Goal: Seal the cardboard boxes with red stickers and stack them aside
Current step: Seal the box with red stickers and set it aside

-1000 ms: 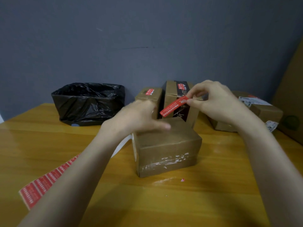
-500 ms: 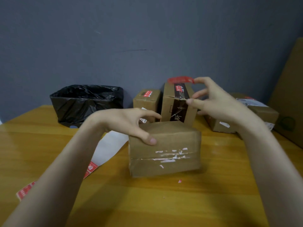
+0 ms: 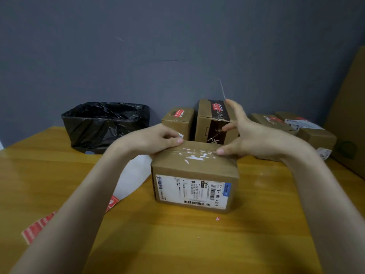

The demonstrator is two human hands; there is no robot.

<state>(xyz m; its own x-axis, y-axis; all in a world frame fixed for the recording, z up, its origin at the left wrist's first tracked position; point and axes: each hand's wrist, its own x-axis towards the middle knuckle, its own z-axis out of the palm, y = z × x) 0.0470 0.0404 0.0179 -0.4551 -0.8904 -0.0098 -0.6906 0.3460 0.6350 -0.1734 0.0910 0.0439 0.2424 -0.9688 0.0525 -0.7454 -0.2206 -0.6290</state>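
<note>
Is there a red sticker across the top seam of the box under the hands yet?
No, the front box's top seam shows only white tape remnants between the left hand and right hand.

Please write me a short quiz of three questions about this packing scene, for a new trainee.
1. True or false: the shipping label on the front box faces the camera.
2. Where does the strip of red stickers lie?
A. on the table, left of the front box
B. on top of the front box
C. stuck on the shipping label
3. How many hands touch the front box?

Key:
1. True.
2. A.
3. Two: the left hand rests on its top left edge, and the thumb of the right hand touches its top.
</note>
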